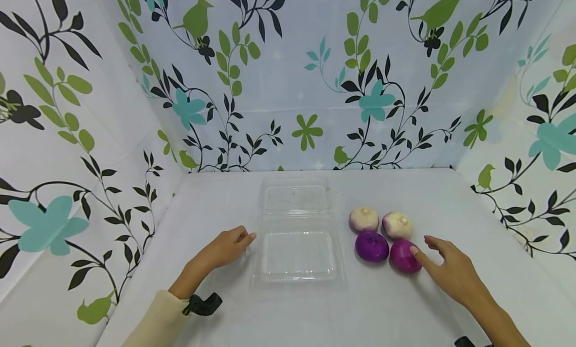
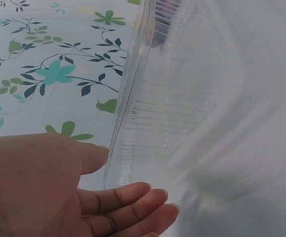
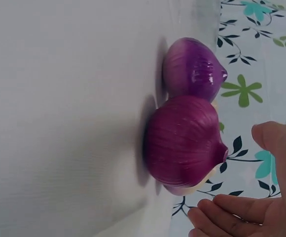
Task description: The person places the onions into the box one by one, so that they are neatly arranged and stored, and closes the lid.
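Note:
A clear plastic clamshell container (image 1: 299, 257) lies open on the table, its lid (image 1: 295, 199) folded away to the back. My left hand (image 1: 230, 246) is beside its left edge, fingers loosely bent and holding nothing; in the left wrist view the thumb overlaps the container's rim (image 2: 121, 123). To the right of the container sit two purple onions, one darker (image 1: 371, 246) and one more magenta (image 1: 405, 256). My right hand (image 1: 454, 272) hovers at the magenta onion, thumb overlapping it in the head view. The right wrist view shows the fingers spread with a gap to that onion (image 3: 185, 143).
Behind the onions stand two cream-and-purple bulbs, one left (image 1: 364, 219) and one right (image 1: 397, 225). A white cloth covers the table (image 1: 297, 317). Leaf-and-bird patterned sheets (image 1: 288, 87) hang at the back and both sides. A black strap device (image 1: 203, 304) is on the left wrist.

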